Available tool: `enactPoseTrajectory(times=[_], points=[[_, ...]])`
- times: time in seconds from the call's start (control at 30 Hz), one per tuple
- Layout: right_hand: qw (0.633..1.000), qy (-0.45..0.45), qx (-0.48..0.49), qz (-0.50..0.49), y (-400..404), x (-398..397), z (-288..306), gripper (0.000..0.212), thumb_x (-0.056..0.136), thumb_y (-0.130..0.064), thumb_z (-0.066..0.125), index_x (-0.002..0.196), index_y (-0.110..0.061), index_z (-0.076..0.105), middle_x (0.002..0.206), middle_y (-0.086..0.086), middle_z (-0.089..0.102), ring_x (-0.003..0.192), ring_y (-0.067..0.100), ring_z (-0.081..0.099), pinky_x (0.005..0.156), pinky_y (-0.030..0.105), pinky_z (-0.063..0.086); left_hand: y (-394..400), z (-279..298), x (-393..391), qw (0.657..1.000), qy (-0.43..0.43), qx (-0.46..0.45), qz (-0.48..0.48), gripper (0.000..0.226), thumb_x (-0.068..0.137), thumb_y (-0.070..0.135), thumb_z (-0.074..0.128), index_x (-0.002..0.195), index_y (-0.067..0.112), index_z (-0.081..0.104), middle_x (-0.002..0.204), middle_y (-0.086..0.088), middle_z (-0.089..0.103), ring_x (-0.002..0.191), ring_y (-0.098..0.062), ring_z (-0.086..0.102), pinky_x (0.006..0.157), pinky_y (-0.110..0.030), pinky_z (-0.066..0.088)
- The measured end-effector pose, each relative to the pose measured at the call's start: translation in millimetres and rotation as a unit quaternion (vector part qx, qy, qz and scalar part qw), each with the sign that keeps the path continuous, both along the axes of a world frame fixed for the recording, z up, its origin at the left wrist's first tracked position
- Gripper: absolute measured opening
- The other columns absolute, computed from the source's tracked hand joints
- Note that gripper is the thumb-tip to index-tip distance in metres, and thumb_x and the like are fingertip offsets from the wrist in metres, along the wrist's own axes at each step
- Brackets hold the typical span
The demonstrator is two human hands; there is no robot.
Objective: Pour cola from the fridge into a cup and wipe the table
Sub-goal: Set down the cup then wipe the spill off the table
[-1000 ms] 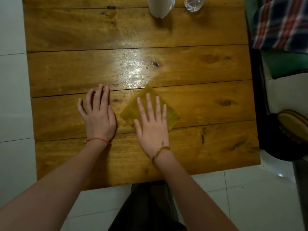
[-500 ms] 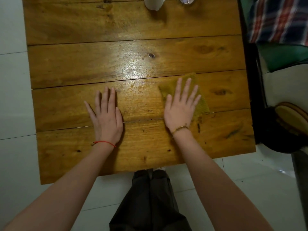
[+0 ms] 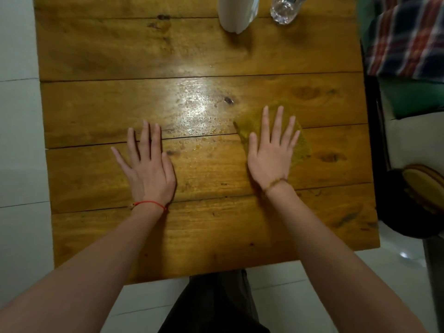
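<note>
Cloth, a thin yellow-green woven square [image 3: 300, 143], lies toward the right edge of the plank wooden tabletop [image 3: 192, 231], pinned under the spread, flat right hand [image 3: 271, 152]. It looks soft and light, best driven by palm pressure. The left hand [image 3: 149, 169] rests splayed, holding nothing. Bare boards leave sweeping room; a white cup [image 3: 236, 13] and clear bottle [image 3: 283, 9] crowd the far edge.

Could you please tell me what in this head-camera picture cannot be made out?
- White cup: the top edge of the head view cuts it off; its contents cannot be seen.
- Clear bottle: only its base shows; the same edge hides the rest.
- Cloth: the right hand, flat on it, covers the middle.
- Dark round object beside the table: dim and cut by the right edge; unidentifiable.
</note>
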State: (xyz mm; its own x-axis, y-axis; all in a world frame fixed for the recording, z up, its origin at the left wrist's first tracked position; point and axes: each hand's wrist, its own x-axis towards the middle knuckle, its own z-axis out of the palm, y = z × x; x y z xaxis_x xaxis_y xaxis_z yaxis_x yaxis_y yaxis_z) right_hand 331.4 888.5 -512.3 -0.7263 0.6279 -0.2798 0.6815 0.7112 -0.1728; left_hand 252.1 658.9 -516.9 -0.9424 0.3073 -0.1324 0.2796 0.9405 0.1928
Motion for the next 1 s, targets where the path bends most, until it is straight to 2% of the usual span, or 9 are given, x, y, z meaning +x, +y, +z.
enactPoseTrajectory(times=[0.1,0.27,0.37,0.5,0.6,0.67,0.77,0.87,1.0], points=[[0.999,0.009,0.004,-0.031,-17.2,-55.0,-3.3,0.064,0.101,-0.048,0.016,0.156,-0.024,-0.004,0.164,0.006,-0.011,0.149,0.037,-0.012,0.119,0.058,-0.001,-1.1,0.5,-1.3,1.000,-0.004,-0.006,0.002,0.061,0.101,0.028,0.032,0.157,0.026,0.008,0.165,0.006,0.002,0.152,-0.023,-0.002,0.117,-0.065,0.002],[0.985,0.030,-0.021,0.169,-82.7,-52.5,2.5,0.063,0.102,-0.049,0.020,0.156,-0.026,-0.002,0.164,0.004,-0.009,0.150,0.032,-0.012,0.120,0.056,0.001,-0.8,2.8,-2.6,0.999,-0.015,-0.029,-0.008,0.062,0.100,0.030,0.028,0.157,0.026,0.007,0.166,0.005,0.001,0.152,-0.024,-0.003,0.116,-0.065,0.002],[0.977,0.014,-0.027,0.210,-72.5,-7.8,6.2,0.063,0.103,-0.049,0.025,0.156,-0.028,0.000,0.165,0.002,-0.008,0.151,0.029,-0.011,0.121,0.055,0.006,-1.0,4.0,-3.4,0.999,-0.022,-0.032,-0.009,0.062,0.099,0.030,0.028,0.157,0.025,0.006,0.166,0.004,0.002,0.152,-0.024,-0.003,0.116,-0.065,0.002],[0.993,-0.008,-0.001,0.114,-23.7,7.5,3.5,0.062,0.102,-0.047,0.025,0.156,-0.028,0.000,0.165,0.003,-0.008,0.151,0.031,-0.010,0.121,0.055,0.004,-0.7,5.8,-3.5,0.999,-0.027,-0.039,-0.008,0.063,0.099,0.031,0.028,0.157,0.025,0.006,0.166,0.004,0.001,0.152,-0.025,-0.004,0.116,-0.065,0.002],[1.000,0.001,0.007,-0.014,1.1,-45.4,-0.2,0.062,0.102,-0.047,0.019,0.156,-0.027,-0.003,0.165,0.004,-0.009,0.150,0.034,-0.011,0.120,0.058,0.002,-1.1,6.0,-4.1,0.999,-0.031,-0.041,-0.009,0.062,0.099,0.031,0.027,0.157,0.024,0.007,0.166,0.003,0.002,0.152,-0.026,-0.003,0.116,-0.066,0.003],[0.999,0.005,0.018,-0.034,0.8,-89.8,-3.4,0.063,0.101,-0.049,0.014,0.156,-0.026,-0.004,0.164,0.005,-0.009,0.150,0.035,-0.010,0.119,0.059,0.002,-0.7,6.5,-3.8,0.999,-0.031,-0.042,-0.011,0.062,0.099,0.031,0.026,0.157,0.024,0.006,0.166,0.003,0.002,0.152,-0.026,-0.003,0.116,-0.066,0.003],[0.998,0.014,0.021,0.059,-32.8,-120.7,-3.0,0.064,0.100,-0.051,0.013,0.156,-0.025,-0.003,0.164,0.005,-0.008,0.150,0.035,-0.009,0.119,0.058,0.002,-0.9,5.5,-4.1,0.999,-0.033,-0.041,-0.012,0.062,0.099,0.031,0.025,0.157,0.024,0.006,0.166,0.003,0.001,0.152,-0.026,-0.004,0.116,-0.067,0.003],[0.982,0.034,-0.012,0.183,-79.3,-95.1,3.2,0.063,0.101,-0.050,0.019,0.157,-0.026,0.000,0.165,0.004,-0.007,0.150,0.033,-0.011,0.119,0.057,0.002,-1.6,4.9,-3.3,0.999,-0.028,-0.037,-0.014,0.061,0.099,0.030,0.027,0.157,0.024,0.009,0.166,0.003,0.002,0.152,-0.026,-0.003,0.115,-0.067,0.004],[0.980,0.026,-0.022,0.197,-68.5,-35.2,3.8,0.063,0.102,-0.051,0.024,0.156,-0.028,0.002,0.165,0.001,-0.007,0.151,0.031,-0.011,0.120,0.056,0.003,-1.8,5.1,-3.1,0.999,-0.024,-0.030,-0.013,0.061,0.099,0.030,0.028,0.157,0.025,0.009,0.165,0.004,0.004,0.152,-0.025,-0.002,0.116,-0.066,0.002]])
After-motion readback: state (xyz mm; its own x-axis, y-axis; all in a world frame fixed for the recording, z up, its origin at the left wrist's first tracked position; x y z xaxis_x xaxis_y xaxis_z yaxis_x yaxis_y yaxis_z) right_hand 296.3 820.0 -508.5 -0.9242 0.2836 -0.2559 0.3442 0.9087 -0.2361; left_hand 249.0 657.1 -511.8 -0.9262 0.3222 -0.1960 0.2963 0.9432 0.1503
